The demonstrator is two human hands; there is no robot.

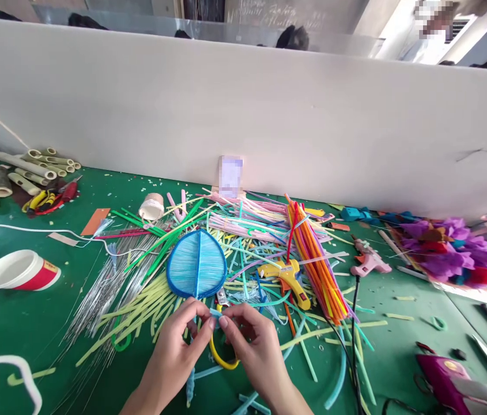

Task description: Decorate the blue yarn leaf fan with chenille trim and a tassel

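Head view: white partition [243,109] bounds far edge of green tabletop [385,357]; loose pastel stems [143,302] crowd L hand [176,343] & R hand [260,340], so room's tight; more green shows to R. Lt-blue strip [215,313] sits btwn the two; blue leaf shape [197,264] just beyond, can't tell if gripped. Both hands nearly closed, thumb vs. index, pinching the strip.

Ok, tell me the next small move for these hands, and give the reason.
Probably fold the small light-blue strip over with the right hand while the left hand steadies it. Both hands' fingertips meet at that strip, so bending it looks easier than reaching for the yellow glue gun, which lies apart from both hands.
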